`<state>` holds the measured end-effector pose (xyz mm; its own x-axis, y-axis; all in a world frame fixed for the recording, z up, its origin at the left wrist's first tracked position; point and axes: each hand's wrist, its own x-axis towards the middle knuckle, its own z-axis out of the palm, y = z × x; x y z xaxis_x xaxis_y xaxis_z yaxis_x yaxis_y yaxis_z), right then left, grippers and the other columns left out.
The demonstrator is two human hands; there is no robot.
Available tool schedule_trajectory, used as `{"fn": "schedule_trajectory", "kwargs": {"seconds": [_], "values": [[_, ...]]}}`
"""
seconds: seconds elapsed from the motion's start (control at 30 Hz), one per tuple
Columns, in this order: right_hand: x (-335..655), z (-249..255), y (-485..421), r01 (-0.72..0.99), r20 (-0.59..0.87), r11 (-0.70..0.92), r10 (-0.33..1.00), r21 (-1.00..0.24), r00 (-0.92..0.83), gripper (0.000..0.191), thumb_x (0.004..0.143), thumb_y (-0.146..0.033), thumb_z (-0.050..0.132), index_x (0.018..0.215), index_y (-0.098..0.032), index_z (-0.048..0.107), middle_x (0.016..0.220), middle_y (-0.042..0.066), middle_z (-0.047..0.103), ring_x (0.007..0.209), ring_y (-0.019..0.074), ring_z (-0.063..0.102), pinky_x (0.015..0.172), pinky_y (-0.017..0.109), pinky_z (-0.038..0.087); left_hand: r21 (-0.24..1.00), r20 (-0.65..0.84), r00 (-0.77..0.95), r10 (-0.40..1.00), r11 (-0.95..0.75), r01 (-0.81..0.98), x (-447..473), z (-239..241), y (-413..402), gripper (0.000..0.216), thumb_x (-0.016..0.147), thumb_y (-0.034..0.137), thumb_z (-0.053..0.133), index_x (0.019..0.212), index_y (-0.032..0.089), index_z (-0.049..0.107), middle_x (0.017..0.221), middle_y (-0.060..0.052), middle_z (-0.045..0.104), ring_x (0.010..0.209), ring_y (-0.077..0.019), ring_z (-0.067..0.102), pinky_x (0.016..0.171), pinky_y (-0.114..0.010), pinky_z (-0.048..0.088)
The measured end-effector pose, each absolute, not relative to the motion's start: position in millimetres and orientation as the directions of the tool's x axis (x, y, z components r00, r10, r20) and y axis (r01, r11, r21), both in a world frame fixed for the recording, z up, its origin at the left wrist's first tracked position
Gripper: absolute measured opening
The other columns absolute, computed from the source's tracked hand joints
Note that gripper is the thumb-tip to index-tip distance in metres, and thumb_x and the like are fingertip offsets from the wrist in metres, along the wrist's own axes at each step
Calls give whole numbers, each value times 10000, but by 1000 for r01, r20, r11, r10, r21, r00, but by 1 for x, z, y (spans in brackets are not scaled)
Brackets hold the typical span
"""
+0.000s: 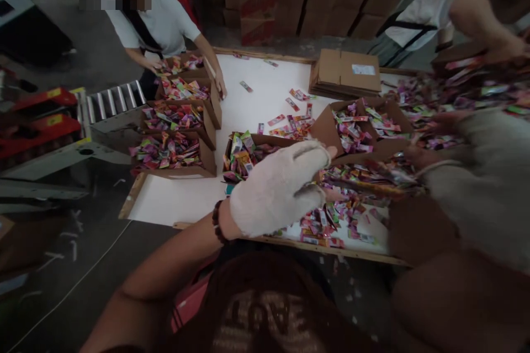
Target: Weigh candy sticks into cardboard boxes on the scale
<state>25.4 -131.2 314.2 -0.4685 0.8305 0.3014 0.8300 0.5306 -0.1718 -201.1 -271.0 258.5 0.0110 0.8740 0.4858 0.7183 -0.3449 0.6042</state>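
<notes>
My left hand (281,187), in a white fingertip-less glove, reaches across the table edge with thumb and fingers apart. It hovers over a carton (265,138) of small colourful packets, near loose packets (323,226). To the right, my right hand (451,160), gloved and blurred, reaches into the packet heap (439,140); its bare fingertips look spread, with packets between them. Between my hands stands an open carton (325,127) holding purple, pink and green packets. Whether my right fingers touch any packet is unclear.
Several filled cartons (192,171) line the white table's (165,204) left side, beside a roller conveyor (116,102). A co-worker (165,22) handles the far carton; another's arm (480,11) reaches in at right. Flattened cartons (343,71) lie stacked at the back.
</notes>
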Motion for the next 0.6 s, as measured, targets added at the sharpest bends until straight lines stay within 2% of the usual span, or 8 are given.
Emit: {"fn": "schedule_trajectory", "kwargs": {"seconds": [0.07,0.17,0.27,0.37,0.43,0.5,0.6], "values": [[17,314,-136,812,329,531,833,-243,-446,315,959,-535,482,1165,-380,663,1025,144,720,1006,370,692,862,530,501,585,557,-23,830,-372,721,-205,257,-273,336,1017,267,671,1341,192,716,1371,-124,747,1301,-254,698,1061,-424,595],[-11,293,-136,734,181,580,812,-354,-555,238,950,-426,503,1082,-316,668,995,109,758,889,308,698,825,462,523,668,561,-275,781,-230,708,-232,245,-299,307,1010,228,661,1303,212,749,1349,-106,761,1248,-251,725,1089,-457,593],[-47,260,-131,737,-47,576,776,-355,-629,248,972,-331,518,1116,-236,697,973,106,782,875,280,706,792,393,524,831,362,-621,695,61,553,-263,221,-337,275,987,343,686,1217,233,788,1273,-91,789,1139,-261,752,1041,-461,604],[-81,233,-128,775,-245,577,737,-259,-630,362,1018,-336,518,1315,-214,685,1115,142,803,985,295,738,810,367,521,902,116,-838,534,297,314,-281,195,-375,402,922,530,709,1156,214,795,1098,-86,817,1042,-282,750,949,-445,597],[-100,223,-128,794,-348,577,716,-193,-605,433,1026,-331,509,1425,-233,646,1208,166,795,1051,313,748,830,374,525,896,-12,-889,457,399,193,-283,182,-397,494,881,601,707,1142,189,786,1012,-86,809,974,-277,737,868,-411,580],[-114,218,-130,800,-405,578,700,-161,-588,472,1018,-304,507,1474,-251,618,1255,174,783,1101,322,746,865,387,533,879,-79,-908,412,459,132,-282,175,-412,539,872,622,695,1154,170,772,961,-85,795,961,-272,729,849,-388,563],[-119,218,-132,804,-380,570,715,-167,-586,456,1006,-318,532,1445,-247,631,1313,173,751,1153,321,731,938,403,541,878,-118,-906,405,469,95,-278,162,-412,522,875,602,676,1158,171,752,978,-84,784,980,-268,723,893,-392,559]]}}
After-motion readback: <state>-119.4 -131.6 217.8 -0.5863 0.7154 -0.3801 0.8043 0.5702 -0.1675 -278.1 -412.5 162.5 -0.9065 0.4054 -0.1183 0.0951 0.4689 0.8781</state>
